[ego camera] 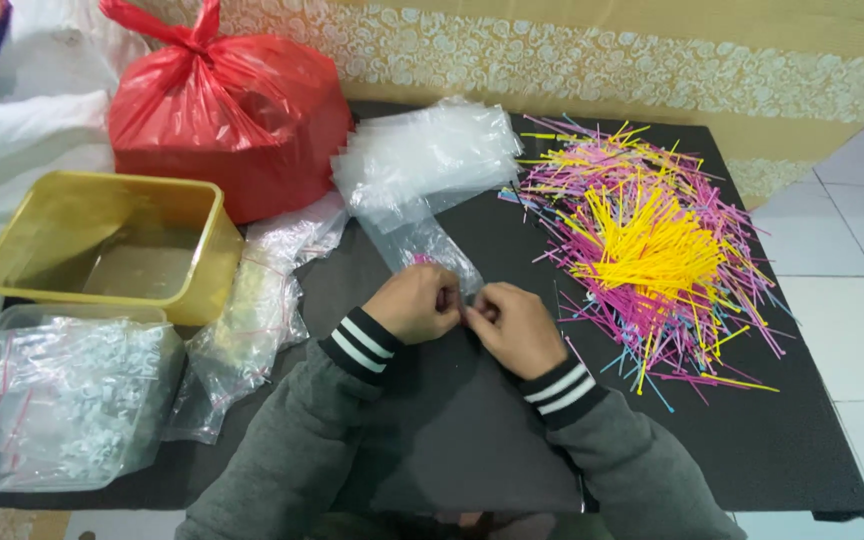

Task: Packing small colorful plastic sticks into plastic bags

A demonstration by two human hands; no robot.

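Observation:
My left hand point(414, 303) and my right hand point(514, 325) meet at the near end of a small clear zip bag point(422, 245) lying on the black table point(752, 440). Both pinch the bag's edge between fingers and thumbs. Something pink shows inside the bag near my left fingers. A stack of empty clear bags point(427, 155) lies just beyond it. A big loose heap of thin yellow, pink and blue plastic sticks point(652, 250) spreads to the right of my hands.
A tied red plastic bag point(227, 115) stands at the back left. An empty yellow tub point(102, 245) sits left, with filled clear bags point(252, 320) beside it. A clear container of small packed bags point(67, 395) is at the near left. White tiled floor point(852, 250) lies right.

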